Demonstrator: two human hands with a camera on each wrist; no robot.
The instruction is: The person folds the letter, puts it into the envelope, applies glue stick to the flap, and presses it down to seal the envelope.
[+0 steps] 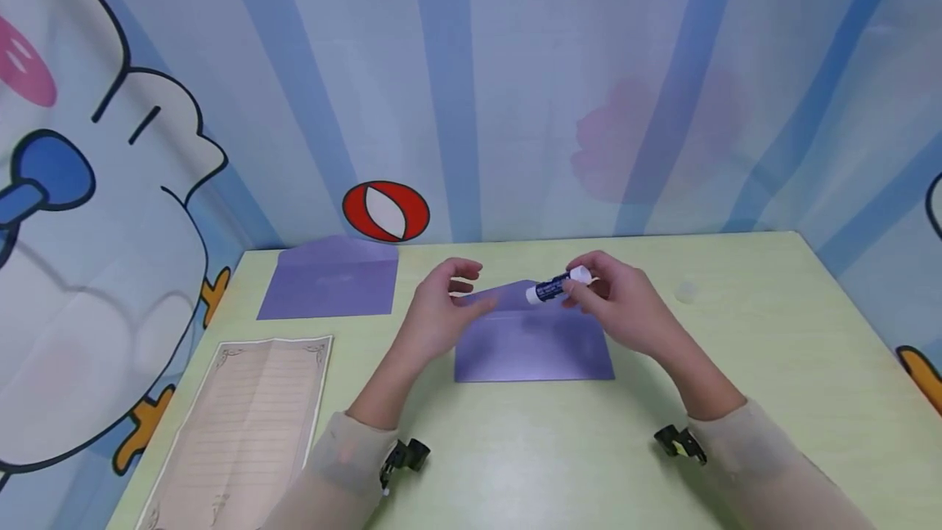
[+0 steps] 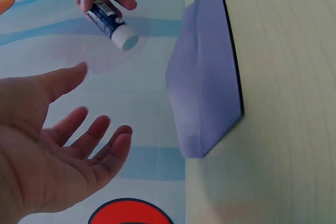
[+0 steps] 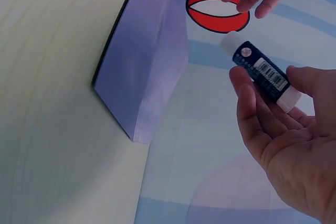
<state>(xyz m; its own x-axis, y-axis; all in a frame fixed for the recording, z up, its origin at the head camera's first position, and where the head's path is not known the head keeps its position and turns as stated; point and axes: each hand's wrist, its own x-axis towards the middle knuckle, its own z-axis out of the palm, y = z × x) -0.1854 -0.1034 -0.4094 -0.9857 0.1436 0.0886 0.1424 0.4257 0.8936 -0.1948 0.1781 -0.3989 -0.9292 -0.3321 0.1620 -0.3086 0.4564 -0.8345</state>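
My right hand (image 1: 621, 301) pinches a glue stick (image 1: 550, 289) between thumb and fingers, its dark blue barrel and white ends showing in the right wrist view. The stick is held in the air above a purple envelope (image 1: 533, 350), whose pointed flap lies open toward the back of the table. Across from it, my left hand (image 1: 439, 309) holds nothing; its fingers are relaxed and spread, with the thumb over the left part of the flap. In the left wrist view a gap separates this hand from the glue stick (image 2: 111, 23).
A second purple envelope (image 1: 327, 289) lies at the back left. In front of it is a lined, creased sheet of letter paper (image 1: 257, 407) with a decorated border. A small whitish translucent piece (image 1: 686, 293) sits right of my right hand. A printed curtain (image 1: 515, 105) rises behind the table.
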